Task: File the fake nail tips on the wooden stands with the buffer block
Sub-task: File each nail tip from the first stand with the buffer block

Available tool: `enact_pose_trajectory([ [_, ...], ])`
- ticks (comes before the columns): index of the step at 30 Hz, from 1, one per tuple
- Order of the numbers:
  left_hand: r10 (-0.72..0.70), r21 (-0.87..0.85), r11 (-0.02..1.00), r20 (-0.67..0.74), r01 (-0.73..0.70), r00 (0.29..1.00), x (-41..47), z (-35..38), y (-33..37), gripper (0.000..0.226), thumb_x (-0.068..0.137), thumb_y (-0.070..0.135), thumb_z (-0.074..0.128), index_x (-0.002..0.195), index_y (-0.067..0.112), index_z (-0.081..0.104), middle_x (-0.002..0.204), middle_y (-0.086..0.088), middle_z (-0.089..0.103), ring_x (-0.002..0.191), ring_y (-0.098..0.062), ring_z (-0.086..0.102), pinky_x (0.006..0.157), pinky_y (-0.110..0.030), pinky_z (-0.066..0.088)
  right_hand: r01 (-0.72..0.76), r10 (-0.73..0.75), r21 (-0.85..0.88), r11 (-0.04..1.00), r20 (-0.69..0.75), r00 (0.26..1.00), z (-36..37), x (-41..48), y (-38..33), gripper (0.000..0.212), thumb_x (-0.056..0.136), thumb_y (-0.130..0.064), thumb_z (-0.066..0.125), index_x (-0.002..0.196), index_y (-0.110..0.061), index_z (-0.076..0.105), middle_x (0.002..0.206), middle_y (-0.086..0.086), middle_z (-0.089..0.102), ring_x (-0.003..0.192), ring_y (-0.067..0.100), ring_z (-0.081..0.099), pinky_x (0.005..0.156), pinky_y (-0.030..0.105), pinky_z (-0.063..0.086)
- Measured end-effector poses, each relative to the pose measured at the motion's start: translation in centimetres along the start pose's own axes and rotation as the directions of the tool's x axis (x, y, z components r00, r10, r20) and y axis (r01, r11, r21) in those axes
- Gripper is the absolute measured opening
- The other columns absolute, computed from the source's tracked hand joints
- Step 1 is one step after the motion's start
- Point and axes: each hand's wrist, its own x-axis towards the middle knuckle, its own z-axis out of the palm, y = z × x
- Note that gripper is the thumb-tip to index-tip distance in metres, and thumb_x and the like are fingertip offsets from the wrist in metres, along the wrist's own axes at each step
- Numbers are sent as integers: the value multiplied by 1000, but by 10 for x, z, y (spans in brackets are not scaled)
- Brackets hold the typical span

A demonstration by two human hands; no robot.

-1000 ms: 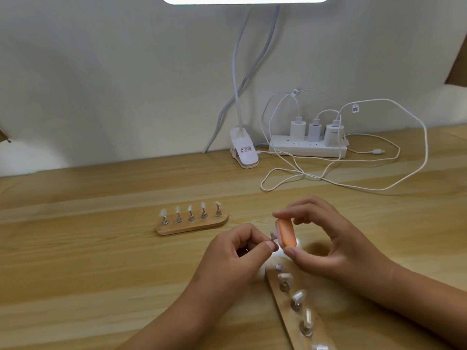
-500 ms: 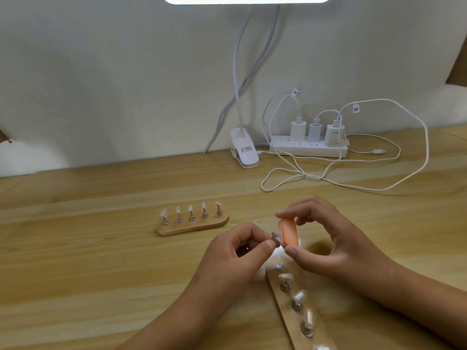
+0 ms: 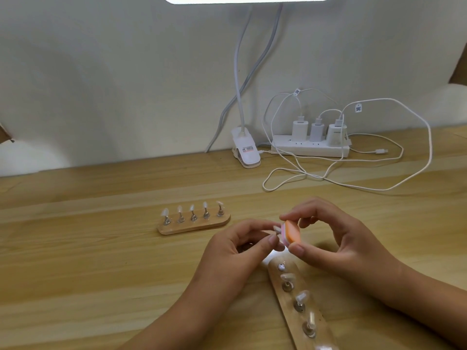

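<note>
My right hand (image 3: 336, 243) pinches a small orange and pink buffer block (image 3: 292, 233) between thumb and fingers. Its pink edge meets a clear nail tip (image 3: 277, 229) that my left hand (image 3: 242, 245) pinches just to the left. Below the hands a wooden stand (image 3: 290, 304) runs toward the near edge; its top peg (image 3: 281, 267) is bare and the pegs below carry nail tips. A second wooden stand (image 3: 194, 227) with several upright nail tips lies to the left on the table.
A clip lamp base (image 3: 246, 151) stands at the back of the wooden table (image 3: 75, 261). To its right lies a white power strip (image 3: 310, 147) with three chargers, and loose white cables (image 3: 328, 180) loop over the table behind my hands.
The buffer block has tilted, so its orange face now points more upward. My right hand's fingers shifted a little with it. My left hand stays in place.
</note>
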Motion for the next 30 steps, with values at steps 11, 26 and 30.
enact_pose_trajectory([
  [11,61,38,997,28,-62,998,1,1,-5,5,80,34,70,84,35,69,87,5,76,91,-13,71,91,-45,51,-36,35,15,999,27,999,-1,-1,-4,30,81,-43,66,106,-28,71,100,-10,67,98,14,60,86,20,46],
  [26,90,93,991,33,-93,995,0,0,-7,6,82,30,70,87,33,71,85,5,76,88,-10,71,88,-38,53,-86,86,-6,996,36,996,0,0,-4,26,81,-49,65,101,-33,72,98,-11,67,96,14,60,84,22,47],
  [30,85,85,993,32,-87,996,1,1,-7,6,82,29,70,87,32,72,86,5,76,89,-11,71,90,-42,53,-115,114,15,993,47,992,0,0,-3,28,80,-52,64,101,-36,71,98,-12,67,96,14,60,84,22,47],
])
